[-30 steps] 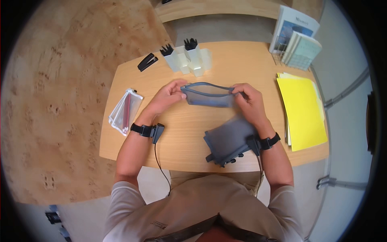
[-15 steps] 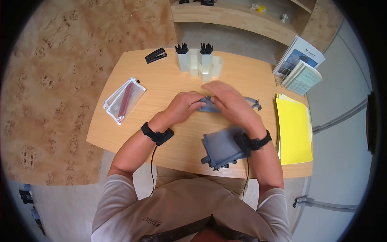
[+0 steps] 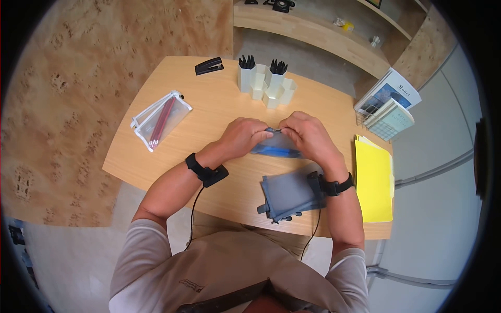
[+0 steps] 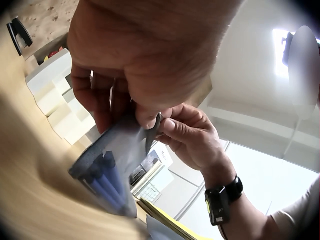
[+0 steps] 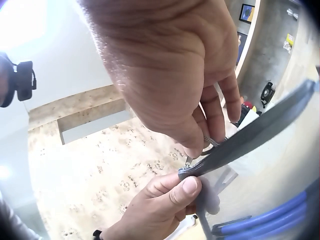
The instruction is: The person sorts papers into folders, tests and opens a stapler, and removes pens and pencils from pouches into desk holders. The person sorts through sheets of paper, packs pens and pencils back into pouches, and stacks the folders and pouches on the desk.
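Note:
Above the desk, a grey see-through zip pouch (image 3: 282,140) hangs from both hands, with blue pens (image 5: 275,215) lying inside along its bottom. My left hand (image 3: 241,136) pinches the pouch's corner at one end of the zip, thumb on top. Close beside it, my right hand (image 3: 309,136) pinches the small metal zip pull (image 5: 188,162) between thumb and finger. More grey pouches (image 3: 292,190) lie stacked near the desk's front edge, below the right forearm. On the left lies a white-edged clear pouch (image 3: 180,112) with dark red pencils (image 3: 163,122) in it.
A black stapler (image 3: 209,66) and a pale hexagonal pen holder (image 3: 257,86) with black pens stand at the back of the desk (image 3: 219,104). At the right are books in a wire rack (image 3: 368,119) and a yellow folder (image 3: 373,177). Cables hang from both wrist cameras.
My right hand has left the pouch's right end and come across to the left hand's corner, where it now pinches the zip pull. The head view has shifted.

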